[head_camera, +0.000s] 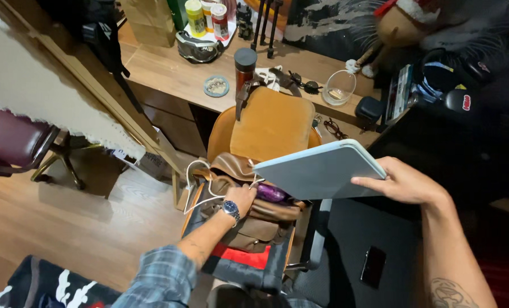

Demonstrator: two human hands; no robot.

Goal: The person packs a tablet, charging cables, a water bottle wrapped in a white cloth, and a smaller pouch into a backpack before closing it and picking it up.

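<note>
A pale wooden floor [55,217] runs across the left, warm under indoor light. Along the far side stands a wooden desk [169,74] crowded with small items: a dark flask [245,64], a clear glass bowl [339,87], and sunglasses [303,82]. A maroon office chair [12,142] sits at the far left. In the middle is an orange-backed chair [269,122]. To the right everything falls into dark shadow, and a patterned dark rug [49,288] lies near left.

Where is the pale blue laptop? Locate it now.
In the head view, the pale blue laptop is right of centre, held by the right hand, tilted above the open brown bag.
</note>
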